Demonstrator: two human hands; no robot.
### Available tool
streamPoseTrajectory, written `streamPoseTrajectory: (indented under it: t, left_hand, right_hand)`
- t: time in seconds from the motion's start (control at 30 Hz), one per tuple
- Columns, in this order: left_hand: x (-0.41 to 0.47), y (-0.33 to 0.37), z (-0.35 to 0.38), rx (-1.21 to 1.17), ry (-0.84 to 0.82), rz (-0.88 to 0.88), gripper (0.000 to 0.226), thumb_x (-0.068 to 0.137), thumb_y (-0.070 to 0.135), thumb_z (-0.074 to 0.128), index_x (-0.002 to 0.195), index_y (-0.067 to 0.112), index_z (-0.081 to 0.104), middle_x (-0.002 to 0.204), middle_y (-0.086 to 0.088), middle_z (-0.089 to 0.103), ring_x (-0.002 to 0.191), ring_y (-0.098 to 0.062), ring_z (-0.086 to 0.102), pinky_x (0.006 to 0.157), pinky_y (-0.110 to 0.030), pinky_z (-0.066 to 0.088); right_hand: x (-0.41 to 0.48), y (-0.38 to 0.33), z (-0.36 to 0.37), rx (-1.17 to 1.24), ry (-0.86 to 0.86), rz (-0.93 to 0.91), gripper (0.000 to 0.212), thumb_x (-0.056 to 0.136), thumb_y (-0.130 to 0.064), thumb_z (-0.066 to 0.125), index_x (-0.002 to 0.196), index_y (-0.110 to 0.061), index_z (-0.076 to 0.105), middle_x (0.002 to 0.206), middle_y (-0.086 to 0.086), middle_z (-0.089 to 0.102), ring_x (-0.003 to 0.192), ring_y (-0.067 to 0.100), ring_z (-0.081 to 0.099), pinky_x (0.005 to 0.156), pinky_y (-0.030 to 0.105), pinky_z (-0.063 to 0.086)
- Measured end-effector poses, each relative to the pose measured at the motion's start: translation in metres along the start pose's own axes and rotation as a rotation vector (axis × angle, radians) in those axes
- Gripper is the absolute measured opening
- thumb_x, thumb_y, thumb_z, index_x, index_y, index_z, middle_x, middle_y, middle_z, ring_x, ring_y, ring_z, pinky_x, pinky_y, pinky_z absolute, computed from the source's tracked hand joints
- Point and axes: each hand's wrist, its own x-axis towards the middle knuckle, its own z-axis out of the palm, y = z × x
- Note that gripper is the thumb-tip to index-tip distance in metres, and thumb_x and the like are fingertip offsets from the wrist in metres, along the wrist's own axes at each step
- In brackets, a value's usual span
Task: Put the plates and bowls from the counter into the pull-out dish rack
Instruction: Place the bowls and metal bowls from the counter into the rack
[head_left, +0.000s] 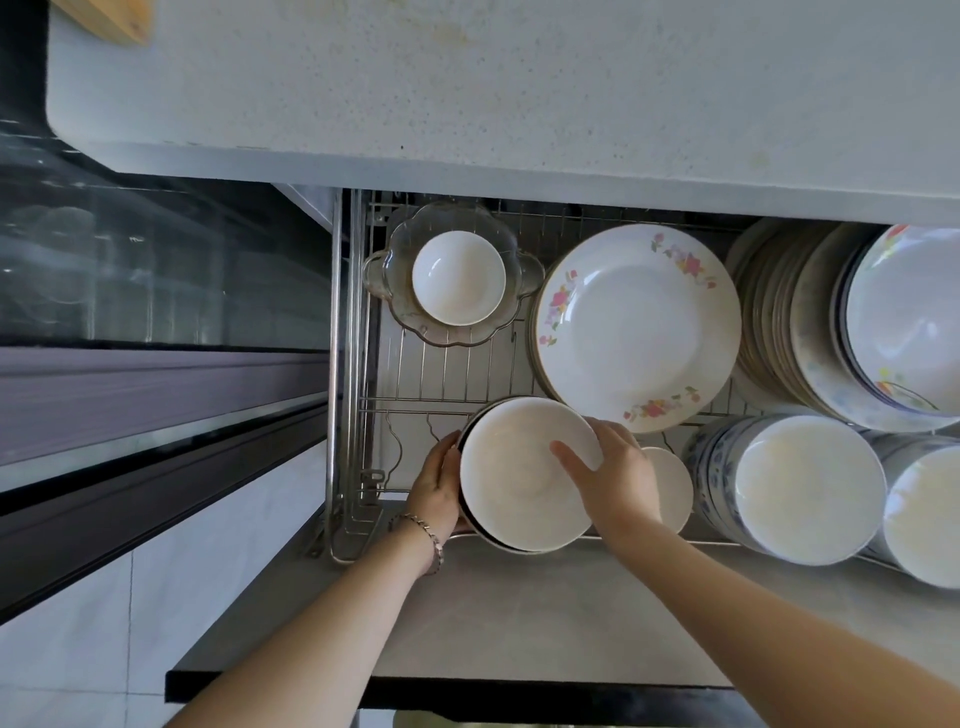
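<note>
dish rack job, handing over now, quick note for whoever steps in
Hands: left hand and right hand both grip the white bowl stack by its rim, over the front left of the dish rack.
Done: floral plates, blue-patterned bowls and a small bowl in a glass dish already sit in the rack.
Left: set the stack down, let go; no dishes show on the counter in view.

We see: speckled pale grey countertop (519, 93) across top | wooden board (117, 21) at its far-left corner | our left: dark glossy glass panel (156, 260), reflections | lower left: pale tiled floor (67, 649) | light soft, even
</note>
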Motion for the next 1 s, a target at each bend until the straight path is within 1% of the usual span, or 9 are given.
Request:
streamPoseTrajectory:
  t: [0.13, 0.27, 0.47, 0.53, 0.6, 0.7, 0.77, 0.87, 1.0]
  left_hand:
    - [-0.004, 0.005, 0.004, -0.098, -0.029, -0.101, 0.035, 0.098, 0.042, 0.035, 0.131, 0.039, 0.046, 0.115, -0.001, 0.059, 0.099, -0.028, 0.058, 0.075, -0.05, 0.054]
    - [-0.003, 0.013, 0.012, -0.329, -0.169, -0.352, 0.047, 0.085, 0.066, 0.035, 0.1, 0.031, 0.062, 0.098, -0.006, 0.066, 0.092, -0.026, 0.06, 0.093, -0.053, 0.043]
    - [0.004, 0.016, 0.016, -0.172, -0.067, -0.389, 0.054, 0.085, 0.069, 0.028, 0.088, 0.024, 0.058, 0.093, -0.01, 0.064, 0.102, -0.032, 0.056, 0.095, -0.054, 0.044]
    - [0.003, 0.018, 0.014, -0.069, -0.044, -0.359, 0.062, 0.088, 0.067, 0.021, 0.106, 0.022, 0.058, 0.114, -0.012, 0.062, 0.113, -0.031, 0.054, 0.101, -0.051, 0.042]
    - [0.005, 0.02, 0.011, 0.068, 0.015, -0.261, 0.074, 0.089, 0.066, 0.014, 0.139, 0.02, 0.04, 0.143, -0.01, 0.046, 0.131, -0.03, 0.044, 0.111, -0.05, 0.033]
    - [-0.002, 0.033, 0.008, 0.197, 0.085, -0.091, 0.065, 0.094, 0.058, 0.012, 0.149, 0.025, 0.021, 0.154, -0.005, 0.031, 0.141, -0.028, 0.031, 0.116, -0.049, 0.025]
    - [-0.016, 0.045, 0.008, 0.309, 0.08, 0.002, 0.062, 0.097, 0.051, 0.014, 0.146, 0.018, 0.028, 0.146, -0.008, 0.041, 0.134, -0.027, 0.039, 0.112, -0.042, 0.03]
    - [-0.04, 0.056, 0.003, 0.592, 0.149, 0.155, 0.053, 0.095, 0.038, 0.033, 0.129, 0.001, 0.049, 0.111, -0.012, 0.062, 0.094, -0.024, 0.057, 0.082, -0.029, 0.04]
    - [-0.069, 0.061, 0.004, 0.716, 0.156, 0.195, 0.021, 0.091, 0.012, 0.04, 0.085, 0.01, 0.06, 0.075, -0.007, 0.063, 0.066, -0.022, 0.056, 0.065, -0.027, 0.045]
  right_hand:
    - [-0.002, 0.005, -0.002, 0.035, -0.002, -0.055, 0.045, 0.082, -0.028, 0.069, 0.125, -0.017, 0.059, 0.125, 0.001, 0.059, 0.11, 0.021, 0.056, 0.083, 0.024, 0.043]
    - [-0.002, 0.008, -0.001, 0.038, 0.019, -0.107, 0.049, 0.081, -0.025, 0.071, 0.127, -0.014, 0.058, 0.127, 0.004, 0.059, 0.115, 0.023, 0.054, 0.09, 0.026, 0.042]
    - [-0.005, 0.008, -0.003, -0.064, 0.02, -0.156, 0.048, 0.09, -0.031, 0.057, 0.134, -0.012, 0.05, 0.132, 0.007, 0.053, 0.121, 0.025, 0.049, 0.094, 0.031, 0.044]
    - [-0.005, 0.008, -0.006, -0.078, -0.035, -0.136, 0.051, 0.093, -0.035, 0.052, 0.139, -0.014, 0.043, 0.137, 0.005, 0.048, 0.125, 0.023, 0.046, 0.097, 0.031, 0.043]
    - [-0.006, 0.008, -0.011, -0.068, -0.102, -0.097, 0.057, 0.093, -0.038, 0.049, 0.144, -0.015, 0.034, 0.142, 0.004, 0.043, 0.128, 0.021, 0.043, 0.1, 0.032, 0.041]
    - [-0.009, 0.005, -0.021, -0.058, -0.153, -0.047, 0.066, 0.092, -0.042, 0.049, 0.148, -0.015, 0.023, 0.148, 0.004, 0.034, 0.135, 0.021, 0.037, 0.106, 0.033, 0.037]
    - [-0.013, 0.003, -0.03, -0.087, -0.155, -0.023, 0.068, 0.092, -0.044, 0.048, 0.148, -0.015, 0.023, 0.15, 0.005, 0.032, 0.138, 0.022, 0.033, 0.108, 0.036, 0.036]
    - [-0.023, 0.001, -0.049, -0.139, -0.149, 0.024, 0.055, 0.093, -0.039, 0.048, 0.141, -0.016, 0.037, 0.145, 0.006, 0.038, 0.134, 0.024, 0.036, 0.107, 0.038, 0.037]
    - [-0.044, 0.001, -0.085, -0.206, -0.185, 0.113, 0.035, 0.094, -0.028, 0.043, 0.124, -0.014, 0.055, 0.126, 0.01, 0.061, 0.115, 0.029, 0.057, 0.095, 0.035, 0.046]
